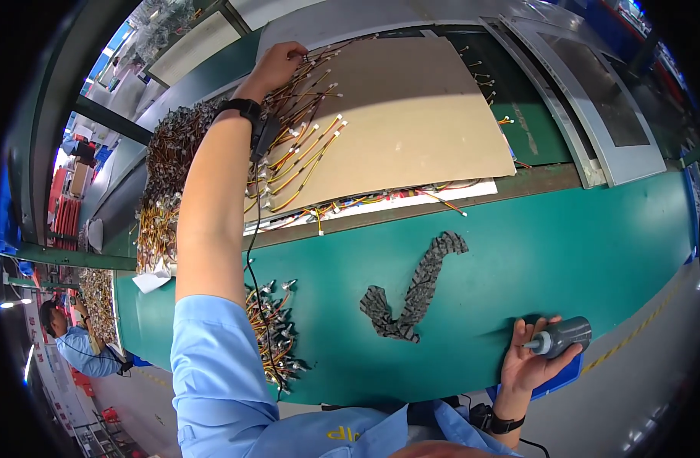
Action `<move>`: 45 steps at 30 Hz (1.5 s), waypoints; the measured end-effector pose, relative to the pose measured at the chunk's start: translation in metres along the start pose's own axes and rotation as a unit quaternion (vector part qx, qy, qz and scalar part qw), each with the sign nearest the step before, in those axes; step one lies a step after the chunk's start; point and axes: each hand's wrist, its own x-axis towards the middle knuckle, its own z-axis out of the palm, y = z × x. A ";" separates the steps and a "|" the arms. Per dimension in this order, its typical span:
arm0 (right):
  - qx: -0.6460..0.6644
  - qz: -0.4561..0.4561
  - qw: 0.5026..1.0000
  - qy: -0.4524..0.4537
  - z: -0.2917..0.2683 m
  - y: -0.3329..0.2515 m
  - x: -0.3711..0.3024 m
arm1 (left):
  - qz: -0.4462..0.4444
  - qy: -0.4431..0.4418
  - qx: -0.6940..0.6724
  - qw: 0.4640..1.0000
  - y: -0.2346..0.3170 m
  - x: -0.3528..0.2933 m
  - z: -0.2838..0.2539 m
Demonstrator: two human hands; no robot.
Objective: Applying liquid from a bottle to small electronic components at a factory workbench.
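My left hand (277,67) is stretched far out to the upper left edge of a tan cardboard sheet (411,107). Its fingers are curled together among the ends of thin wire harnesses (308,164), and what they pinch is hidden. These yellow, red and black wires with white connectors lie in a row over the sheet's left edge. At the table's right front, my right hand (527,365) is closed around a dark squeeze bottle (567,337) with a grey pointed nozzle, held on its side with the tip facing left.
A crumpled dark grey cloth strip (418,294) lies on the green table (594,237). A loose wire bundle (273,328) sits left of it, and a large wire heap (174,153) beyond my left arm. Grey framed panels (594,91) stand at the far right. Another person (86,347) works at far left.
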 end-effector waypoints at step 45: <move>0.054 0.034 0.998 -0.003 -0.007 -0.014 -0.006 | 0.017 0.010 -0.224 0.974 0.297 -0.310 -0.224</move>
